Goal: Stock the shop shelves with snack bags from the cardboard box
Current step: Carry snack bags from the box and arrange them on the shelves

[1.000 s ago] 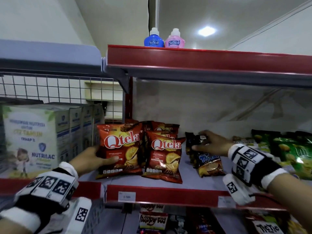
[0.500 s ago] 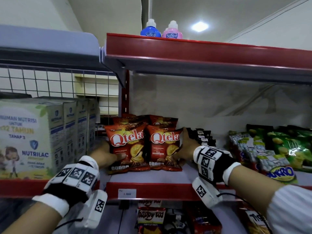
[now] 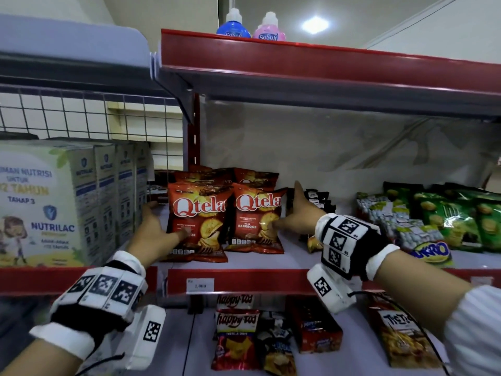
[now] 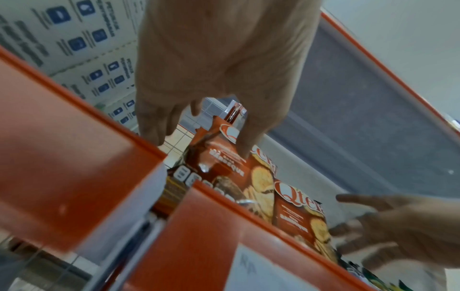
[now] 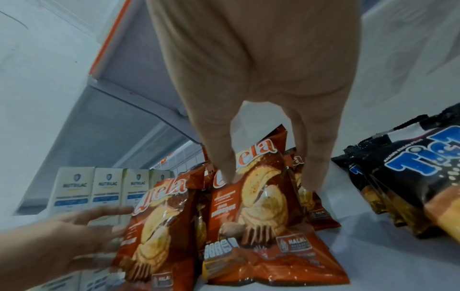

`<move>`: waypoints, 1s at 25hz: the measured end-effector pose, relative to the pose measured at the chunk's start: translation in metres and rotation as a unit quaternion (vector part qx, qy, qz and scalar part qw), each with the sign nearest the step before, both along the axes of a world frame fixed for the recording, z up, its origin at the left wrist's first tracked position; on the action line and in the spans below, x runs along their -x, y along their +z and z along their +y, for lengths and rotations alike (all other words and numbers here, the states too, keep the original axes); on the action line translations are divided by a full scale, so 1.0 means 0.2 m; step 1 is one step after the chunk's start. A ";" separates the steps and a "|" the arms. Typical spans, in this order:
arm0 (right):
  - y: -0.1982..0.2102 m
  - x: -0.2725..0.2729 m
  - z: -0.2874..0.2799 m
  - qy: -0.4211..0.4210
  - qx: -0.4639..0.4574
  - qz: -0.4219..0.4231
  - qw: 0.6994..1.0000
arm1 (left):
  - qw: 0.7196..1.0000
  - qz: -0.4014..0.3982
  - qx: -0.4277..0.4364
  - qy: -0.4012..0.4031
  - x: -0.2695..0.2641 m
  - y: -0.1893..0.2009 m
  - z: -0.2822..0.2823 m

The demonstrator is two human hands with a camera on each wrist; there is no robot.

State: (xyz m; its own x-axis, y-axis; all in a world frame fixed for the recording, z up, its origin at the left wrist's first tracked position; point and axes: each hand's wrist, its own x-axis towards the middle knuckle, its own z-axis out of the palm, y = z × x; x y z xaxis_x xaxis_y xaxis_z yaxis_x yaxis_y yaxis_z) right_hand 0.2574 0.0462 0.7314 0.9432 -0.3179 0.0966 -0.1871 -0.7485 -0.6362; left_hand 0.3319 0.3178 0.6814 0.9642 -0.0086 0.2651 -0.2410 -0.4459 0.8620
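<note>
Two red Qtela snack bags stand upright side by side at the front of the middle shelf [image 3: 271, 278], with more Qtela bags behind them. My left hand [image 3: 166, 221] is at the left edge of the left bag [image 3: 199, 218]. Its thumb [image 4: 245, 149] touches the bag's front, and its fingers are straight and spread off to the left. My right hand [image 3: 287, 206] is at the right edge of the right bag [image 3: 256, 215]. Its thumb [image 5: 224, 169] presses the bag's front, and its straight fingers [image 5: 313, 173] pass beside the bag. No cardboard box is in view.
Nutrilac cartons [image 3: 54, 204] fill the shelf to the left. Black snack bags [image 3: 320, 202] and green bags [image 3: 447, 215] lie to the right. The upper shelf [image 3: 325, 63] overhangs, carrying two SoSoft bottles [image 3: 233, 28]. Happy Tos bags [image 3: 235, 337] sit on the shelf below.
My right hand left the black bags and came over to the right Qtela bag. My left hand loosened from its grip on the left bag. Both bags now stand straighter and further back.
</note>
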 end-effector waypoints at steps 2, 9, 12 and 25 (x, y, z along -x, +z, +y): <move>-0.01 0.04 0.01 0.002 -0.019 -0.113 0.993 | 0.995 -0.081 0.043 0.043 0.06 -0.05 -0.02; -0.12 0.30 -0.09 0.057 -0.086 -0.311 0.945 | 0.969 -0.222 0.107 -0.003 0.37 -0.11 -0.32; -0.20 0.41 -0.19 0.079 -0.093 -0.309 0.943 | 0.970 -0.218 0.090 -0.058 0.51 -0.13 -0.49; -0.92 1.11 -1.02 0.126 -0.186 -0.121 0.967 | 0.991 -0.060 0.066 -0.101 1.24 -0.77 -1.50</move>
